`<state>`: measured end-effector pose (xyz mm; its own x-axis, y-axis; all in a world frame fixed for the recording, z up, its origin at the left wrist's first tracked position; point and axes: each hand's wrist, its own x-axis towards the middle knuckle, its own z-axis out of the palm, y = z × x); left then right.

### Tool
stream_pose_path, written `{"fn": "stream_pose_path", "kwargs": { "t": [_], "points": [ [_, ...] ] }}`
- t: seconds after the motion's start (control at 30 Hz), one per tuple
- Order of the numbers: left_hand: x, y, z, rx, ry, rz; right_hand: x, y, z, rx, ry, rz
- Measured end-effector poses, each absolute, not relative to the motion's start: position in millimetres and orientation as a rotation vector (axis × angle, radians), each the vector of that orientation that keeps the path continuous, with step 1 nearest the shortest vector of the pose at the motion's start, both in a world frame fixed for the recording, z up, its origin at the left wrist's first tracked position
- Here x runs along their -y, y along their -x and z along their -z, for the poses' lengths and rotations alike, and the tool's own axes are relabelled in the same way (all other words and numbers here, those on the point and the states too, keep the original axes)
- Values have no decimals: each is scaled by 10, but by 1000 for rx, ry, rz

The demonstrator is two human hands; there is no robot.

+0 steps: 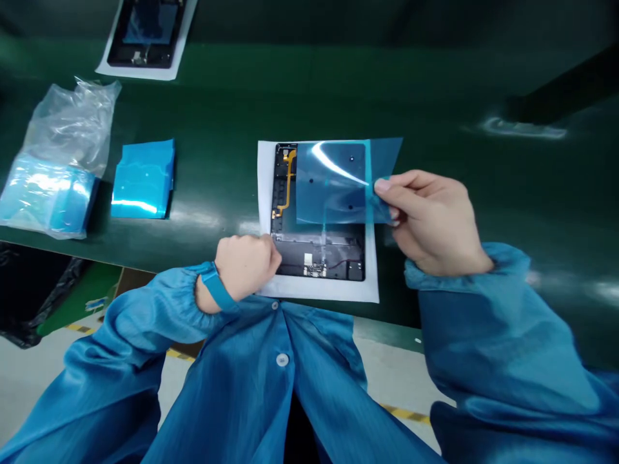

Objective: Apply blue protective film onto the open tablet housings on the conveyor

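Observation:
A black device housing (285, 256) with an orange flex cable and small circuit parts lies on a white sheet (370, 287) at the table's front edge. My right hand (430, 219) pinches the right side of a translucent blue film (333, 187) between thumb and fingers. The film covers the upper right part of the housing, and its right end sticks out past the housing. My left hand (249, 264) is curled closed at the housing's lower left edge; its fingertips are hidden, so what it grips is unclear.
Blue film pieces (142, 180) lie stacked on the green table (217, 116) to the left. Beside them is a clear plastic bag (58, 167) with more blue film. Another housing (145, 38) on white paper sits at the back left. A dark arm-like object (565, 90) is at the right.

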<state>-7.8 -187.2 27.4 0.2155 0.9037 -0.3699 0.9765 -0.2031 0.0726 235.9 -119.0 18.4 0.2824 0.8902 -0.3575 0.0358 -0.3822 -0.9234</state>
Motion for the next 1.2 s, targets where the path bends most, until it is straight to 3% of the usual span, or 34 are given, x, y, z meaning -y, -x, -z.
{"fn": "stream_pose_path", "kwargs": {
  "t": [0.2,0.43,0.7,1.2],
  "points": [
    [1795,172,-352,-1626,-2172,387,1311,-2481,-56,948,1614,-1286],
    [1347,502,-325,-1547,-2354,-101,1420,-2461,15,1077,1614,-1134],
    [1087,484,-84,-1516,-2236,-316,1450,-2497,81,1258,1679,-966],
    [1032,484,-58,-1486,-2265,-253,1498,-2524,91,1304,1697,-924]
  ]
}}
